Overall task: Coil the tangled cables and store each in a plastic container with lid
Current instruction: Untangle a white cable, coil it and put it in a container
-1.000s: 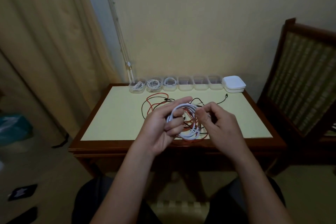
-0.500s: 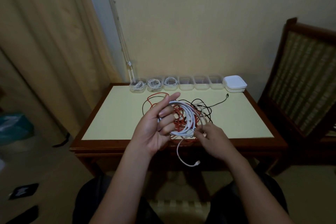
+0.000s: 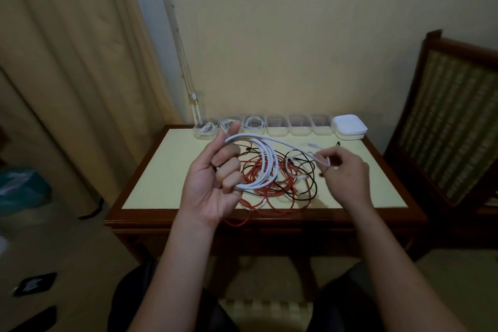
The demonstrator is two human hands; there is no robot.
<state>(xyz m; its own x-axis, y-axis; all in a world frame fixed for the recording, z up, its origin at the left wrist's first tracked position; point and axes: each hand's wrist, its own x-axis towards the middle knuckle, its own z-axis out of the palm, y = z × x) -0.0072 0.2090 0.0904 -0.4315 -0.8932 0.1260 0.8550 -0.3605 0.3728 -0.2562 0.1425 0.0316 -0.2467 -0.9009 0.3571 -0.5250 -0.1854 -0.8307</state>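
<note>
Six clear plastic containers (image 3: 277, 127) stand in a row at the back of the table (image 3: 167, 170). The three on the left each hold a small white coil, and the three on the right look empty. A stack of white lids (image 3: 349, 129) sits just beside the last one.

The left hand (image 3: 213, 183) is up over the table with its palm facing the person. Its grip is curled round the white cable (image 3: 266, 162), and the loops hang off the fingers toward the right. One strand runs from the top of the coil across to the right hand (image 3: 347, 175). That grip is pinching the strand near its loose end between thumb and fingertip.

So the loose strand lies left to right between the two hands, and the right hand is the one nearer its end. The next wrap likely needs the right hand to bring that end back over to the left hand.

Under the hands, a red cable (image 3: 269, 191) and a black cable (image 3: 310, 172) lie tangled together on the table. The hanging loops look close above them and could catch.
</note>
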